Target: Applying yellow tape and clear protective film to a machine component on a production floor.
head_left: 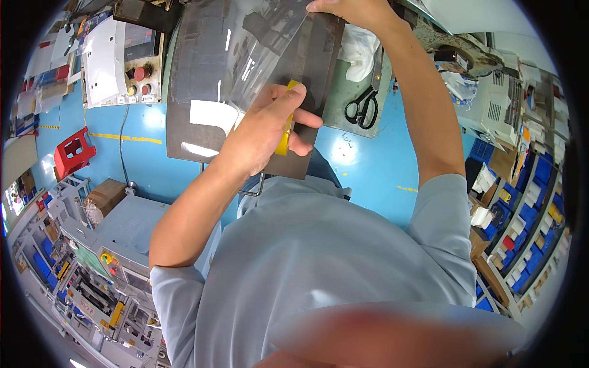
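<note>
Clear, glossy plastic film sheet [257, 55], held up over a dark grey flat metal plate [196, 80] at the top centre of the view; reflections streak its surface. A white rectangular label [211, 116] with a curved cut-out shows at the sheet's lower part, just beside the left hand.

Left hand [264, 132]: fingers clenched around a slim yellow plastic tool [286, 132], which runs upright through the fist; its top end meets the lower edge of the film, and the thumb lies across it.

Right hand [350, 9]: at the top edge of the view, fingers pinching the upper right corner of the film; part of the hand is cut off by the frame.

The dark plate lies on a grey-green table [343, 89]. On the table, to the right of the plate, lie black-handled scissors [363, 105] and a crumpled white cloth [359, 46], well apart from the hands.

To the left of the plate stands a white control box [119, 61] with red and yellow round buttons. Below lies a blue floor [368, 165] marked with yellow lines, with a red plastic stool [73, 152] at the far left. Shelves holding blue bins [527, 208] line the right edge.
</note>
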A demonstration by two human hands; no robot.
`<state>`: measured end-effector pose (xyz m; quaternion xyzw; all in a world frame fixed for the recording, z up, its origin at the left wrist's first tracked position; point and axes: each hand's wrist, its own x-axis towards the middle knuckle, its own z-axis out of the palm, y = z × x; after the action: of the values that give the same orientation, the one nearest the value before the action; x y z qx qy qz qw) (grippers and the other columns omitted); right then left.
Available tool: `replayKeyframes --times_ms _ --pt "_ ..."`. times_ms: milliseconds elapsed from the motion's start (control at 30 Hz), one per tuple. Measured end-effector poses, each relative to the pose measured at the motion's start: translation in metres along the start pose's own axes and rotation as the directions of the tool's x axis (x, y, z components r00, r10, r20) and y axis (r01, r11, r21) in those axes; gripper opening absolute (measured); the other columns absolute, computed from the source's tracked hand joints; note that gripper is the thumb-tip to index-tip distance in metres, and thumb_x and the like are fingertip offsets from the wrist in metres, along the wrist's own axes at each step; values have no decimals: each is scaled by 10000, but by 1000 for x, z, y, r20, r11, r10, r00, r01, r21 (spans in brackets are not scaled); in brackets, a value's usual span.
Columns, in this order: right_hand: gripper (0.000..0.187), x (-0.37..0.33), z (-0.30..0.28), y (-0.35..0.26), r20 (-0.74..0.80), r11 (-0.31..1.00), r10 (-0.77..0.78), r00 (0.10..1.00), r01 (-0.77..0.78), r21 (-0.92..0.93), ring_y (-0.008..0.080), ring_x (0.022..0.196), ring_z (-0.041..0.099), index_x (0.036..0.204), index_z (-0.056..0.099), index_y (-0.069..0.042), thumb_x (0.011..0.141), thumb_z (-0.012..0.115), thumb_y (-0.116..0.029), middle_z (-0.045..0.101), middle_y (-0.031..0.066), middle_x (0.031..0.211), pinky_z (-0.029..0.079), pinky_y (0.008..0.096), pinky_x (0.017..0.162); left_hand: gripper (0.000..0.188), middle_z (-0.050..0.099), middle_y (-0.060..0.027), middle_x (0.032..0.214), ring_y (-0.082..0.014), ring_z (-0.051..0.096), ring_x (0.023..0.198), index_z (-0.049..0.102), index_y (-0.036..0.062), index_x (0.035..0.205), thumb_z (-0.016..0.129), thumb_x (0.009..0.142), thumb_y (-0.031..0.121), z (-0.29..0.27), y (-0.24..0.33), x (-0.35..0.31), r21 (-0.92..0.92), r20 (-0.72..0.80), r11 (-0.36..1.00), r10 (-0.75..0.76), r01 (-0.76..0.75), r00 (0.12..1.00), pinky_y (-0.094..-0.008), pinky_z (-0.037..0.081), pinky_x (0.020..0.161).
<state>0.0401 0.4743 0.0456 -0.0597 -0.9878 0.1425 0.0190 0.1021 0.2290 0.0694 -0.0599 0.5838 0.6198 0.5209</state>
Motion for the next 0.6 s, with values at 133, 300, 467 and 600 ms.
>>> replayKeyframes --times_ms 133,300,467,600 --pt "588 -2 -3 -6 15 999 -13 1000 13 46 382 999 573 1020 574 37 686 794 -393 563 215 1036 471 438 848 483 659 -226 929 -168 570 467 386 -50 1230 489 968 342 -1 0 0 6 -23 1000 8 -8 1000 -319 549 611" --pt "613 -8 0 -15 64 999 -10 998 7 51 395 1021 570 1050 562 37 678 798 -390 541 217 1093 476 440 856 571 659 -238 981 -165 560 451 294 -22 1387 434 983 355 -3 5 2 48 51 998 -31 28 998 -322 558 610" --pt "612 -23 -6 -30 69 999 -9 998 7 38 400 1018 580 1063 552 22 675 802 -380 520 218 1132 493 450 843 560 660 -249 1000 -167 560 446 304 -21 1381 419 990 363 -4 9 4 42 63 998 -55 52 997 -312 556 596" --pt "635 -29 2 -32 71 1000 11 997 -12 21 396 1011 588 1071 546 20 662 810 -388 518 214 1146 501 452 831 564 664 -254 1011 -173 565 445 299 -30 1382 409 993 362 -6 10 5 50 90 995 -90 86 992 -303 553 584"
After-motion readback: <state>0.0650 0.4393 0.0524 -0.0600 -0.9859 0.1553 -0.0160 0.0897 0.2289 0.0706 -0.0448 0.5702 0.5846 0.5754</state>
